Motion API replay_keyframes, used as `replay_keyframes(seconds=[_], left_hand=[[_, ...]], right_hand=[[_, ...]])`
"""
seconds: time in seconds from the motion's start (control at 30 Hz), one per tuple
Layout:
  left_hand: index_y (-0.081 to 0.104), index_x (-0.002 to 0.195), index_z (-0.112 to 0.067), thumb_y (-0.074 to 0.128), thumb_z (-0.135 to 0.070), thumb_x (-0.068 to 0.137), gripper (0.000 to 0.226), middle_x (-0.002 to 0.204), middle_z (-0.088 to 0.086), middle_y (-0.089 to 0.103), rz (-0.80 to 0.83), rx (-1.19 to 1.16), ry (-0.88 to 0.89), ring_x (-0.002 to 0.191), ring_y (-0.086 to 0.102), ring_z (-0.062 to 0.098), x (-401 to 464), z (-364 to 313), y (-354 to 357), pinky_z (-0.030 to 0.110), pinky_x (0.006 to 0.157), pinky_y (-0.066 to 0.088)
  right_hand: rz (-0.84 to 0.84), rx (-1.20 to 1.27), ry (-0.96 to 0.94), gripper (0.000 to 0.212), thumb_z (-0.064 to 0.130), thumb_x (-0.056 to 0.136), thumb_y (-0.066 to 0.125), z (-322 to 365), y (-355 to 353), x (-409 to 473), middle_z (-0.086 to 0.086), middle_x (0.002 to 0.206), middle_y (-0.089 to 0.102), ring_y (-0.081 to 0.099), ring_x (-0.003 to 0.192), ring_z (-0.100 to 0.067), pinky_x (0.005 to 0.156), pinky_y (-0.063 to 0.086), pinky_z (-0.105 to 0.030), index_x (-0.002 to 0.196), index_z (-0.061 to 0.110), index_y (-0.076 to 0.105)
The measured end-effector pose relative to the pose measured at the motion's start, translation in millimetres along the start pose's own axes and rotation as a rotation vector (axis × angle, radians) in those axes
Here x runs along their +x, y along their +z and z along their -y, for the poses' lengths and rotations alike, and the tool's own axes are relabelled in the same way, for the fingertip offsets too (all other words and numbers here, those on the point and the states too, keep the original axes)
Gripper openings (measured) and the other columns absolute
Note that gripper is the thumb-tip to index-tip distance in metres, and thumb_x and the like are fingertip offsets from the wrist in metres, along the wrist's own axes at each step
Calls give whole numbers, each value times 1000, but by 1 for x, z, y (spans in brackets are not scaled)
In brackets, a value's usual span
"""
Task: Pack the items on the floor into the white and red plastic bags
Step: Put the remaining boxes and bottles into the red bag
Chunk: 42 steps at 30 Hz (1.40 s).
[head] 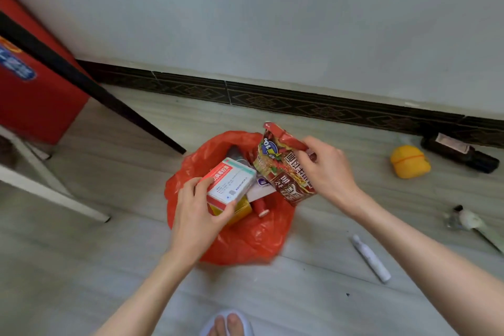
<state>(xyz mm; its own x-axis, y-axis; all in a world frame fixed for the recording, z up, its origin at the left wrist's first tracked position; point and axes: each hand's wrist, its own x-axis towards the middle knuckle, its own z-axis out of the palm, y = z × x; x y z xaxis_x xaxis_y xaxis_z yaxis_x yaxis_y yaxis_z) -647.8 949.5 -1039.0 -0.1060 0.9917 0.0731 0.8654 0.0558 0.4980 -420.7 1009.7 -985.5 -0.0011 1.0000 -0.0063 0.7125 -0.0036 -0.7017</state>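
Observation:
A red plastic bag (245,237) lies open on the floor in the middle of the view. My left hand (199,215) grips a white and red medicine box (231,183) over the bag's mouth. My right hand (327,172) pinches the upper edge of a red instant noodle packet (283,169), which hangs upright over the bag's right side. Inside the bag I see a yellow box (241,211), a small red bottle (260,206) and a white flat item. No white bag is in view.
On the floor to the right lie a white tube (371,259), a yellow container (409,161), a dark bottle (461,154) and a small clear bottle with white items (463,219). A red cabinet (32,84) and white table legs stand left. My foot (227,324) is at the bottom.

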Motion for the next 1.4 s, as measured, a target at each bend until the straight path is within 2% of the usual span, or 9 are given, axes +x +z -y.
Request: replay_keyframes(seconds=[0.1,0.23,0.37,0.6,0.7,0.83,1.0,1.17,1.4], left_hand=[[54,119,-8,71,-43,69,64,120,13,51,-23,93,-17,110,48,29,6,4,11,37,93,40],[60,111,-15,48,-60,68,64,128,13,52,22,271,-1,120,42,33,6,15,19,47,97,31],[55,120,-21,56,-51,80,49,143,9,36,-26,44,-183,134,25,29,3,33,12,48,106,21],[59,114,-9,58,-14,86,29,112,17,65,-30,-79,-383,106,57,34,27,59,-6,33,90,40],[67,100,-4,54,-7,86,19,100,17,69,-130,-103,-362,98,61,33,30,57,-23,31,86,38],[67,99,-5,56,-7,86,17,95,16,69,-215,-147,-378,92,61,29,27,55,-45,27,78,37],[67,99,-6,63,-14,85,17,80,8,64,-205,-202,-383,83,60,27,22,51,-49,27,76,38],[68,86,-13,63,-21,85,9,67,-3,59,-237,-255,-355,67,54,12,26,43,-55,14,65,30],[68,86,-8,57,-17,88,15,85,7,65,-269,-227,-318,80,59,22,21,38,-41,27,76,41]], right_hand=[[-15,40,29,14,23,90,50,2,1,2,-9,82,67,60,81,-33,69,48,-45,84,15,60],[-44,380,204,12,17,89,54,8,-1,5,-11,84,68,64,77,-27,70,51,-38,82,16,63],[67,752,439,16,15,92,51,13,20,-3,1,75,67,64,57,-5,55,52,-19,81,22,60],[158,981,720,14,12,93,49,19,81,-15,-11,91,69,65,75,-23,71,54,-36,91,15,62],[77,1045,775,13,15,95,46,24,95,-9,-7,89,67,64,71,-22,53,54,-30,92,18,59],[89,1189,796,16,17,98,41,44,117,-1,-9,111,64,64,97,-26,86,53,-46,110,18,52],[388,931,654,20,15,96,45,74,140,-5,-9,118,63,64,102,-25,83,55,-39,114,18,53],[211,669,432,32,22,89,56,80,133,-2,0,98,62,61,94,-17,89,50,-32,121,16,52],[340,43,-146,40,24,94,47,47,120,-21,-4,139,46,37,131,-19,108,25,-28,132,14,46]])
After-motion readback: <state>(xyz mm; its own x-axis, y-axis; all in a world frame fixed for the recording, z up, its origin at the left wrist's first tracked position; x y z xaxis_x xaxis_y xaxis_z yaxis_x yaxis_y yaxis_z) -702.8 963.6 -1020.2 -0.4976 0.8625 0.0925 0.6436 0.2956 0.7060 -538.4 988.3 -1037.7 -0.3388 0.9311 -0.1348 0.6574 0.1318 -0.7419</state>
